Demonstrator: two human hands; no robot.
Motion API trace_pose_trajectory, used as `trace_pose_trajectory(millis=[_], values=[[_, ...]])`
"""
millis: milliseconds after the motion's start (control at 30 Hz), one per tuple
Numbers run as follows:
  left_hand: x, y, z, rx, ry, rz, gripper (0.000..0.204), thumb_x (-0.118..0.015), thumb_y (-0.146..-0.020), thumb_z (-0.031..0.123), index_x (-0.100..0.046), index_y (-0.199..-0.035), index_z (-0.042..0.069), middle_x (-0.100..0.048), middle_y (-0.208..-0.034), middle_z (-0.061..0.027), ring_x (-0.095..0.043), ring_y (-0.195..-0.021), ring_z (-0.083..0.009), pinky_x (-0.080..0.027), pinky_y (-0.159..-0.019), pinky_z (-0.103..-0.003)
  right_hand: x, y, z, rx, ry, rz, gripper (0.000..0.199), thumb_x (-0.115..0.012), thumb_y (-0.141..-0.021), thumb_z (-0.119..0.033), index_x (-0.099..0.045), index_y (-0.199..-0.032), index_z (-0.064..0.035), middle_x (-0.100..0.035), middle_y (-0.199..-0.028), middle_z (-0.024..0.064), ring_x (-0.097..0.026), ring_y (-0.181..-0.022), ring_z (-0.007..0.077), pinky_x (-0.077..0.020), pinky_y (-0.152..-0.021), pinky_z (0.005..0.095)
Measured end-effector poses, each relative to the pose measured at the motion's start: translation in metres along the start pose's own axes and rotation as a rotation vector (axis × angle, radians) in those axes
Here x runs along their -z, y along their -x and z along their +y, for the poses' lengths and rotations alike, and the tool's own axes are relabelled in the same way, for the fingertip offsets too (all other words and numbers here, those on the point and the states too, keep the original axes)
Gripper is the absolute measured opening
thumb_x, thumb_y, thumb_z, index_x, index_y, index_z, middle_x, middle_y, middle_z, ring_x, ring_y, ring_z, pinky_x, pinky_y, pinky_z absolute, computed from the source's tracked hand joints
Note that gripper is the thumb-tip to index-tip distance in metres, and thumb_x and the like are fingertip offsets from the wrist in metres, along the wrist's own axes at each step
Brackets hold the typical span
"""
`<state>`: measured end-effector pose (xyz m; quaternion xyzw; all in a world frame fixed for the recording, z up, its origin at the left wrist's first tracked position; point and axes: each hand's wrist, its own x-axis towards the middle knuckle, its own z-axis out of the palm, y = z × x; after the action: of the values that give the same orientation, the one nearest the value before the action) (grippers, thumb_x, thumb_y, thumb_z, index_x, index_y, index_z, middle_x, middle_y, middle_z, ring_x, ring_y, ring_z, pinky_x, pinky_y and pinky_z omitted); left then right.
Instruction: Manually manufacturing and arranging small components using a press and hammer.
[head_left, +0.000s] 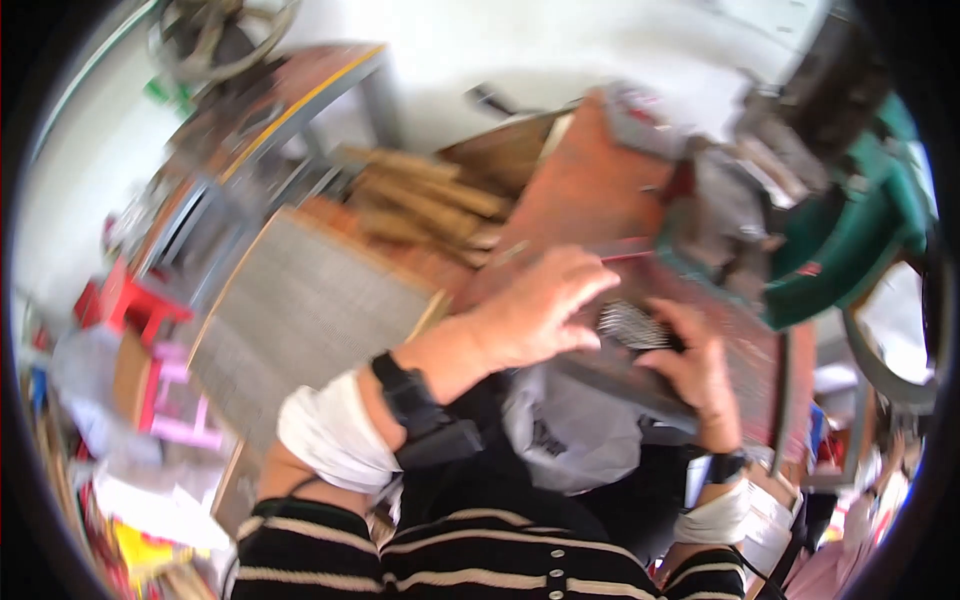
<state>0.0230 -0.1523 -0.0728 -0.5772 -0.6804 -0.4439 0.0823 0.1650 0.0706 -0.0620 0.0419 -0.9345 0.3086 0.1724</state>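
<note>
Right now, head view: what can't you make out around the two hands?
- Small ridged grey thing between left hand and right hand: blurred, half covered by the fingers; kind and grip unclear.
- Green machine: blurred, cut by the fisheye rim.
- Grey plastic bag: contents hidden.

head view, looking down, close, somewhat blurred

1. Bright daylight floods the top of the view, washing the pale floor (560, 50) nearly white.
2. Motion blur smears almost everything; the left hand (535, 305) and right hand (695, 365) are soft-edged.
3. Fisheye distortion bends straight edges, and a black rim rings the picture.
4. Shadows are weak and diffuse.
</note>
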Motion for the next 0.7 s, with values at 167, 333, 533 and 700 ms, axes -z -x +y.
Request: trace_pose_trajectory(millis=[167,333,533,700], values=[[0.136,0.202,0.045,0.497,-0.601,0.088,0.017,-0.076,-0.072,0.005,-0.064,-0.085,0.004,-0.062,-0.081,-0.0107,-0.06,-0.077,-0.0304,-0.047,-0.065,-0.04,0.002,0.005,0.0,-0.04,0.014,0.032,0.045,-0.067,-0.068,0.003,-0.063,-0.113,0.0008,-0.062,-0.105,0.0132,-0.059,-0.1,0.0261,-0.0456,-0.088,0.0329],[0.149,0.371,0.144,0.718,-0.636,-0.184,0.025,-0.074,-0.066,0.007,-0.064,-0.089,0.006,-0.062,-0.089,-0.01,-0.058,-0.087,-0.0324,-0.047,-0.074,-0.042,-0.003,0.008,0.008,-0.044,-0.024,0.0,0.046,-0.061,-0.072,0.006,-0.06,-0.118,0.0004,-0.059,-0.111,0.0115,-0.056,-0.106,0.0234,-0.0412,-0.095,0.0319],[0.126,0.381,0.133,0.549,-0.747,-0.203,0.035,-0.07,-0.064,0.01,-0.066,-0.099,0.005,-0.061,-0.103,-0.0091,-0.056,-0.102,-0.0319,-0.046,-0.085,-0.045,-0.007,0.008,0.024,-0.033,-0.003,-0.018,0.045,-0.063,-0.075,0.0,-0.06,-0.12,0.0006,-0.059,-0.116,0.0118,-0.055,-0.111,0.0232,-0.0389,-0.099,0.0318],[0.128,0.38,0.122,0.461,-0.736,-0.177,0.032,-0.075,-0.063,0.011,-0.067,-0.093,0.006,-0.063,-0.099,-0.0085,-0.058,-0.098,-0.031,-0.047,-0.08,-0.045,-0.002,0.009,0.021,-0.079,0.006,0.015,0.045,-0.065,-0.076,-0.003,-0.06,-0.12,0.0001,-0.059,-0.118,0.0106,-0.055,-0.112,0.0222,-0.0378,-0.1,0.0308]])
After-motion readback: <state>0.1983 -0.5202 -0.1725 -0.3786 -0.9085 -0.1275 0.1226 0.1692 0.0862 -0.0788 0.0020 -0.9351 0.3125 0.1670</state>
